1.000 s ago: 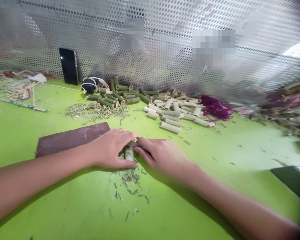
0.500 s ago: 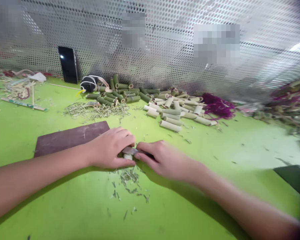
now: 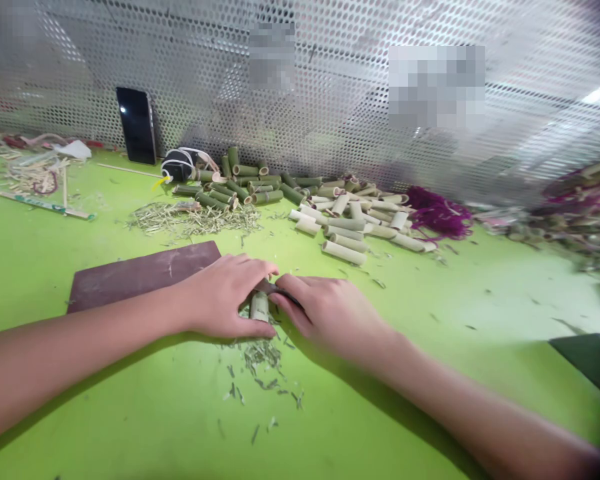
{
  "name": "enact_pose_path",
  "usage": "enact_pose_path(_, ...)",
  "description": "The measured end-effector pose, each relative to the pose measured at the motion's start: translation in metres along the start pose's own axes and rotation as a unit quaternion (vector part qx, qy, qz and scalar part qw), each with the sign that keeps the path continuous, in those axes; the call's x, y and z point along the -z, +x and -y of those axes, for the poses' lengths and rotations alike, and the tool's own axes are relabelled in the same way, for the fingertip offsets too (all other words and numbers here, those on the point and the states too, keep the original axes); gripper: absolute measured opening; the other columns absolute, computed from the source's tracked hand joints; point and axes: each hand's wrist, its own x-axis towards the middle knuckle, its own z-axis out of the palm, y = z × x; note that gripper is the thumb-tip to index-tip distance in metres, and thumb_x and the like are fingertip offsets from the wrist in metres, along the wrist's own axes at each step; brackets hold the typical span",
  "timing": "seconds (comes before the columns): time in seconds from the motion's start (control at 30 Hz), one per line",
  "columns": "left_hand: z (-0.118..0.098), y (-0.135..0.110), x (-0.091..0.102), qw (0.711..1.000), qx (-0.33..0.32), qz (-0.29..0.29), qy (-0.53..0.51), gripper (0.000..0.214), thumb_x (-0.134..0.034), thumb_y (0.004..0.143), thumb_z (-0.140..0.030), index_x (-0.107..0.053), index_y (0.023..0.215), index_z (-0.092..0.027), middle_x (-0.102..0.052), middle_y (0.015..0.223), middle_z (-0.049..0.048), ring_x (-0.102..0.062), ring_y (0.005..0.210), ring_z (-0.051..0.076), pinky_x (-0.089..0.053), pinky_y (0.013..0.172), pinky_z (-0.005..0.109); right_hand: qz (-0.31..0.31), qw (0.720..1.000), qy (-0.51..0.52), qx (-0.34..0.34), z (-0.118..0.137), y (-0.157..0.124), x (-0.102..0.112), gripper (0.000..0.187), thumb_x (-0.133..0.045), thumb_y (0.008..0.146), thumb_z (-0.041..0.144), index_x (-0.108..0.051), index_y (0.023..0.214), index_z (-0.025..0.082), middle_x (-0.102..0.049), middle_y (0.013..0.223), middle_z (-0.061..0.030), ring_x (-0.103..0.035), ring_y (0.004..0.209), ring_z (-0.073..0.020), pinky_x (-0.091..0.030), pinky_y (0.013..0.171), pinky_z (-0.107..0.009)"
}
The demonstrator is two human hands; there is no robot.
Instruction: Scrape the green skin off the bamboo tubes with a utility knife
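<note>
My left hand (image 3: 225,297) is curled around a short pale-green bamboo tube (image 3: 259,307), whose lower end shows below the fingers. My right hand (image 3: 325,313) closes on a small dark knife (image 3: 276,287), mostly hidden by the fingers, with its blade at the tube's upper end. The fingertips of both hands nearly meet around the tube. Green bamboo shavings (image 3: 263,355) lie scattered on the table just below my hands. A dark brown board (image 3: 140,277) lies under my left wrist.
On the green table (image 3: 430,373) are a heap of green bamboo tubes (image 3: 250,187), pale tubes (image 3: 345,230), a pile of shavings (image 3: 195,219) and magenta fibres (image 3: 437,215). A phone (image 3: 137,125) leans against a perforated metal screen (image 3: 330,87).
The knife blade has moved from low across the tube to its upper end, and more of the tube now shows. My hands have come slightly closer together.
</note>
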Motion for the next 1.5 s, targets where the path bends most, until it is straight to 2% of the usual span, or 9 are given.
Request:
enact_pose_path(0.13, 0.000, -0.001, 0.001, 0.999, -0.013, -0.026, -0.016, 0.068, -0.073, 0.085, -0.057, -0.048, 0.135, -0.018, -0.065, 0.122, 0.0149, -0.061, 0.110, 0.033, -0.049, 0.099, 0.050, 0.006, 1.000, 0.007, -0.013, -0.002, 0.000, -0.002, 0.029, -0.043, 0.108, 0.033, -0.062, 0.092, 0.019, -0.068, 0.070, -0.0022, -0.058, 0.054, -0.0150, -0.035, 0.054, -0.027)
enact_pose_path(0.3, 0.000, 0.000, 0.002, 0.999, -0.003, -0.023, -0.036, 0.061, -0.074, 0.084, -0.050, -0.051, 0.131, -0.018, -0.066, 0.113, 0.0116, -0.063, 0.102, 0.030, -0.051, 0.091, 0.043, 0.006, 1.000, -0.006, -0.015, -0.002, -0.001, -0.001, 0.029, -0.043, 0.108, 0.033, -0.063, 0.092, 0.019, -0.069, 0.071, -0.0028, -0.059, 0.055, -0.0159, -0.034, 0.054, -0.028)
enact_pose_path(0.57, 0.003, 0.003, 0.000, 0.999, -0.021, -0.024, -0.019, 0.041, -0.074, 0.084, -0.051, -0.055, 0.103, -0.020, -0.061, 0.103, 0.0082, -0.057, 0.094, 0.026, -0.048, 0.082, 0.039, 0.030, 0.999, 0.020, -0.028, 0.001, 0.002, 0.002, 0.028, -0.044, 0.108, 0.032, -0.063, 0.091, 0.019, -0.069, 0.070, -0.0026, -0.056, 0.053, -0.0149, -0.034, 0.054, -0.028)
enact_pose_path(0.83, 0.004, 0.001, -0.001, 0.999, -0.047, -0.025, 0.001, 0.038, -0.072, 0.089, -0.052, -0.053, 0.100, -0.020, -0.054, 0.098, 0.0052, -0.052, 0.091, 0.024, -0.045, 0.078, 0.037, 0.060, 0.996, 0.070, -0.001, -0.006, 0.006, 0.005, 0.027, -0.044, 0.107, 0.033, -0.065, 0.099, 0.018, -0.068, 0.071, -0.0023, -0.054, 0.054, -0.0140, -0.034, 0.056, -0.027)
enact_pose_path(1.0, -0.001, -0.002, 0.002, 0.999, -0.038, -0.012, -0.010, 0.028, -0.068, 0.092, -0.045, -0.059, 0.101, -0.021, -0.056, 0.107, 0.0075, -0.055, 0.099, 0.025, -0.047, 0.085, 0.039, 0.100, 0.986, 0.132, 0.023, -0.008, -0.002, 0.009, 0.033, -0.042, 0.108, 0.038, -0.065, 0.092, 0.019, -0.067, 0.069, -0.0011, -0.053, 0.053, -0.0125, -0.034, 0.055, -0.026)
enact_pose_path(1.13, -0.002, -0.003, 0.003, 1.000, -0.002, -0.005, -0.022, 0.054, -0.068, 0.090, -0.053, -0.052, 0.131, -0.021, -0.062, 0.120, 0.0117, -0.058, 0.108, 0.030, -0.050, 0.092, 0.045, 0.051, 0.996, 0.073, -0.022, -0.008, -0.006, 0.006, 0.031, -0.041, 0.107, 0.034, -0.066, 0.096, 0.018, -0.069, 0.072, -0.0026, -0.055, 0.054, -0.0136, -0.034, 0.055, -0.026)
enact_pose_path(1.2, -0.001, -0.003, 0.002, 1.000, 0.002, -0.010, -0.028, 0.064, -0.070, 0.088, -0.055, -0.048, 0.137, -0.021, -0.062, 0.127, 0.0140, -0.058, 0.114, 0.032, -0.049, 0.097, 0.048, 0.026, 0.999, 0.029, -0.037, -0.007, -0.004, 0.004, 0.031, -0.041, 0.107, 0.033, -0.066, 0.098, 0.018, -0.069, 0.072, -0.0031, -0.055, 0.054, -0.0140, -0.034, 0.054, -0.027)
enact_pose_path(1.33, 0.000, 0.000, 0.001, 1.000, 0.002, -0.013, -0.019, 0.059, -0.070, 0.087, -0.056, -0.051, 0.129, -0.019, -0.063, 0.122, 0.0133, -0.059, 0.111, 0.031, -0.049, 0.097, 0.047, 0.011, 1.000, -0.007, -0.019, -0.002, 0.001, 0.002, 0.031, -0.042, 0.108, 0.034, -0.065, 0.095, 0.019, -0.068, 0.069, -0.0023, -0.055, 0.053, -0.0144, -0.034, 0.054, -0.027)
enact_pose_path(1.5, 0.000, 0.003, 0.002, 1.000, -0.004, -0.003, -0.010, 0.047, -0.069, 0.088, -0.057, -0.054, 0.110, -0.019, -0.060, 0.109, 0.0096, -0.056, 0.098, 0.026, -0.049, 0.087, 0.040, 0.015, 0.999, 0.021, -0.030, 0.002, 0.002, 0.003, 0.032, -0.042, 0.108, 0.033, -0.065, 0.091, 0.019, -0.070, 0.071, -0.0024, -0.058, 0.053, -0.0144, -0.037, 0.055, -0.028)
